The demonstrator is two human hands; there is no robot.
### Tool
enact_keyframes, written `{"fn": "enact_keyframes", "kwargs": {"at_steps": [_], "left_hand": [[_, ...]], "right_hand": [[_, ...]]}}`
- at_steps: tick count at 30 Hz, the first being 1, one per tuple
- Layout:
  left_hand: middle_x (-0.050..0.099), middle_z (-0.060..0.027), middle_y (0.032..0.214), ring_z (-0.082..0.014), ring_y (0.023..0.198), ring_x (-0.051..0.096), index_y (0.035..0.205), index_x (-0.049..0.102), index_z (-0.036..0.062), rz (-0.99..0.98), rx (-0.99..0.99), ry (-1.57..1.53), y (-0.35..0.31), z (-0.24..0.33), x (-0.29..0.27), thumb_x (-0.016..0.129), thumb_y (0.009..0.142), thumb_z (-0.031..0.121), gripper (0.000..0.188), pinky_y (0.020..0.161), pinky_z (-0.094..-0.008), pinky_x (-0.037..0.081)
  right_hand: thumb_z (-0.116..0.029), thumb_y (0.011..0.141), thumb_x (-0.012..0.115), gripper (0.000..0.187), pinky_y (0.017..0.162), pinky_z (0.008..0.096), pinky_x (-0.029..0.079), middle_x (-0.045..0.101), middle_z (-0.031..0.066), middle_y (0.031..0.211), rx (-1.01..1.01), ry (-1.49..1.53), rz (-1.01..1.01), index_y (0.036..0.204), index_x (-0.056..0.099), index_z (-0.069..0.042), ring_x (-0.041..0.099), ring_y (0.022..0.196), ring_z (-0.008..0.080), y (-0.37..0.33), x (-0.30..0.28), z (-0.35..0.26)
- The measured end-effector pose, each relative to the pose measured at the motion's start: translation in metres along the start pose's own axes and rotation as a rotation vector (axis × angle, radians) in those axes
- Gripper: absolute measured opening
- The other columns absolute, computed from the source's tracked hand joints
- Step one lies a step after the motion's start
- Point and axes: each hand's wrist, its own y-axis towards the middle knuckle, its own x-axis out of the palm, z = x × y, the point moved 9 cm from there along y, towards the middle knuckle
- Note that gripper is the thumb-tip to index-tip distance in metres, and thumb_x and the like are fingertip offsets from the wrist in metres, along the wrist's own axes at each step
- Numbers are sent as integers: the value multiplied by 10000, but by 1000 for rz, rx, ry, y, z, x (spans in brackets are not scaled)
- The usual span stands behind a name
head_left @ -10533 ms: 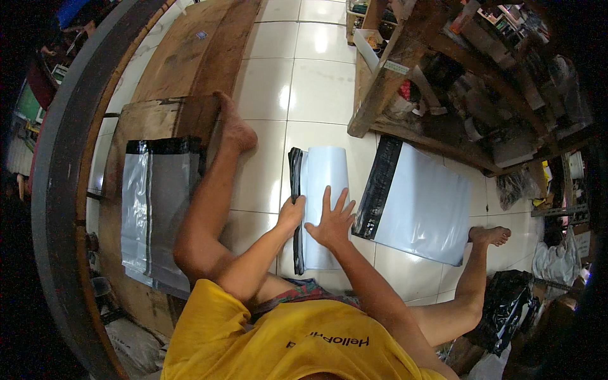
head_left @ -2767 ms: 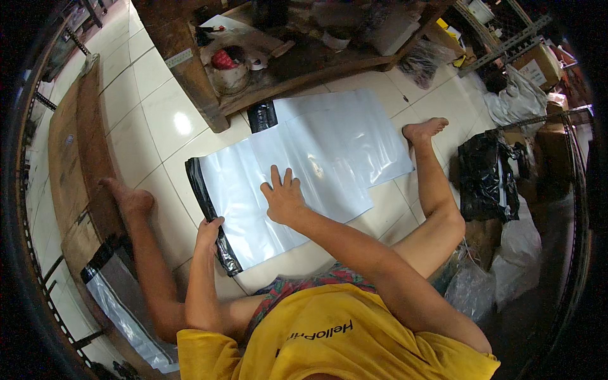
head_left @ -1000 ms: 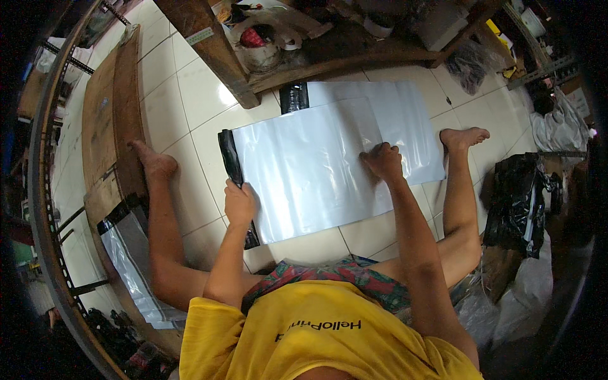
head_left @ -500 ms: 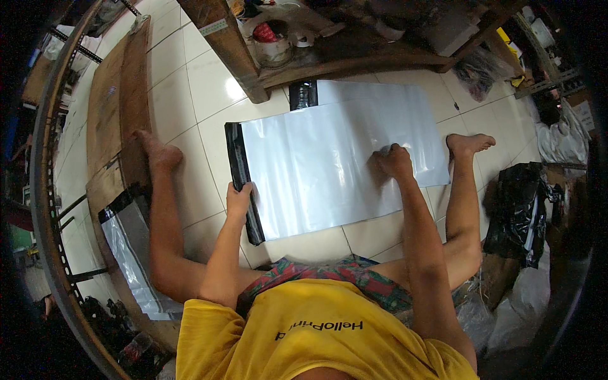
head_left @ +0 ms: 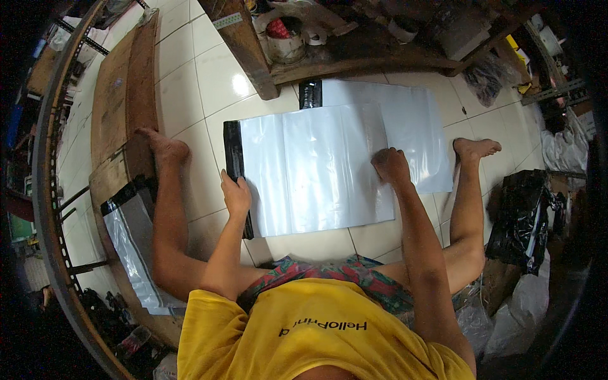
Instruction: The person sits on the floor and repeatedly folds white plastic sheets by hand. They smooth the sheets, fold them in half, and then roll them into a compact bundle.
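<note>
Both hands press flat, left hand (head_left: 235, 193) on the black flap (head_left: 235, 166), right hand (head_left: 391, 166) on the white mailer bag (head_left: 313, 168); the slick plastic could skid and crease on the floor tiles (head_left: 190, 76).

Bench leg (head_left: 244, 47) blocks ahead; tile floor (head_left: 190, 76) free left.

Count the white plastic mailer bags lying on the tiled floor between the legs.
2: front bag under both hands; second bag partly beneath it, toward the shelf. More may lie hidden in the stack.
</note>
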Motion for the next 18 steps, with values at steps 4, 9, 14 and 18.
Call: {"fn": "enact_keyframes", "kwargs": {"at_steps": [4, 9, 14, 18], "left_hand": [[514, -363, 1294, -512, 1053, 626, 1555, 144, -83, -170, -29, 171, -11, 30, 6, 499, 1004, 185, 709, 943, -548, 515], [612, -348, 1196, -468, 1089, 641, 1580, 206, -28, -177, -145, 55, -2, -1, -10, 489, 1014, 194, 670, 938, -517, 517], [655, -309, 1156, -442, 1089, 641, 1566, 289, -24, -213, 3, -58, 7, -8, -15, 470, 1028, 160, 597, 949, -493, 508], [567, -267, 1149, -442, 1003, 618, 1542, 311, -31, -52, -30, 277, -17, 22, -4, 489, 1019, 126, 574, 893, -507, 520]], "right_hand": [[-301, 849, 683, 396, 906, 514, 556, 687, 266, 1076, 39, -69, -86, 1045, 668, 43, 672, 1007, 446, -13, -38, -21], [-393, 811, 753, 638, 921, 508, 557, 679, 292, 1090, 290, 244, -15, 1245, 559, 33, 675, 1032, 472, -13, -50, -11], [-430, 874, 728, 715, 879, 508, 565, 601, 279, 1181, 180, 195, 126, 1436, 387, -150, 631, 1047, 420, -26, -48, -28], [-501, 824, 781, 756, 920, 523, 548, 590, 277, 1219, 299, 235, 48, 1388, 455, -117, 611, 1090, 427, -35, -47, -31]]}}
